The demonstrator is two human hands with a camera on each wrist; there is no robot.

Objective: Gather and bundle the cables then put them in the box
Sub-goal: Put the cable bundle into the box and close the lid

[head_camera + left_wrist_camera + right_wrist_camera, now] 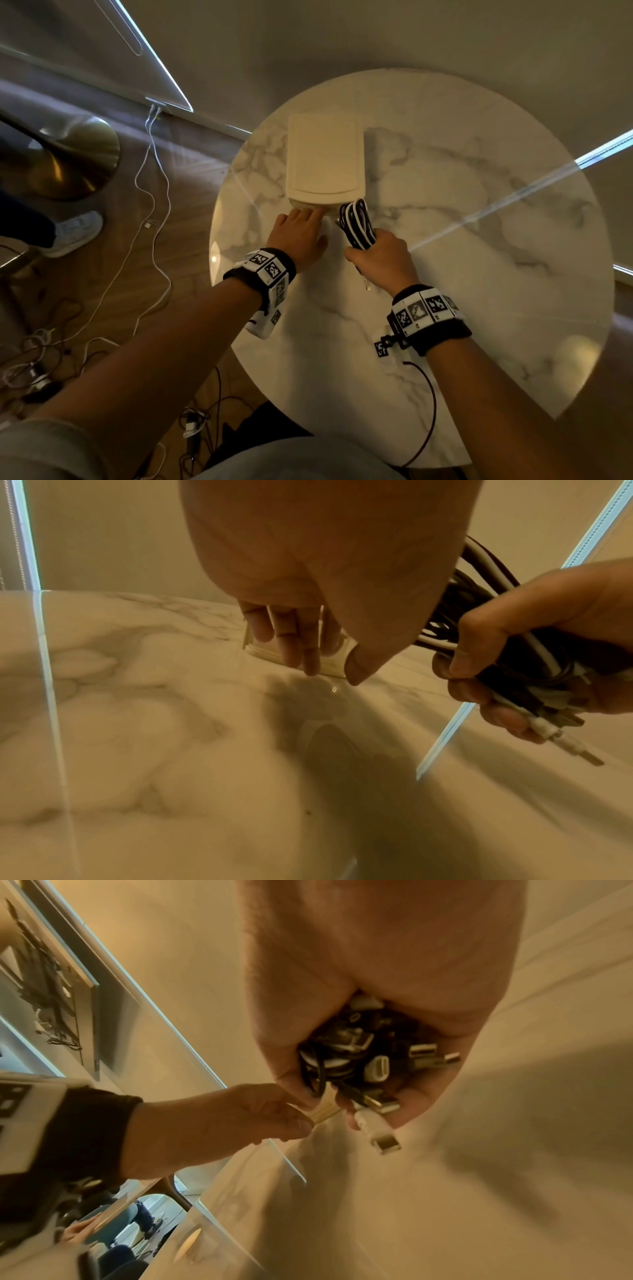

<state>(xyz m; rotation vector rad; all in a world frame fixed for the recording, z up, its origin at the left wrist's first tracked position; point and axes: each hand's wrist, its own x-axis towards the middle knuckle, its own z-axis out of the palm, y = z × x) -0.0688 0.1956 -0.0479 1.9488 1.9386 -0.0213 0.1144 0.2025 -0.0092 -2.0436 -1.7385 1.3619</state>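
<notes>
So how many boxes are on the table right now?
1. The cream box sits lid-on near the far side of the marble table, with the left hand at its near edge. No other shows.

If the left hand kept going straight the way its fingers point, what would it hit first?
The cream box. The left hand points at its near edge, and its fingertips seem to be touching that edge already, though exact contact is hard to judge.

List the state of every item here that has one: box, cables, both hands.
box: lid on, shut, standing on the marble table
cable bundle: gathered, gripped, not yet in the box
left hand: fingers at the box's near edge
right hand: gripping the cable bundle
</notes>
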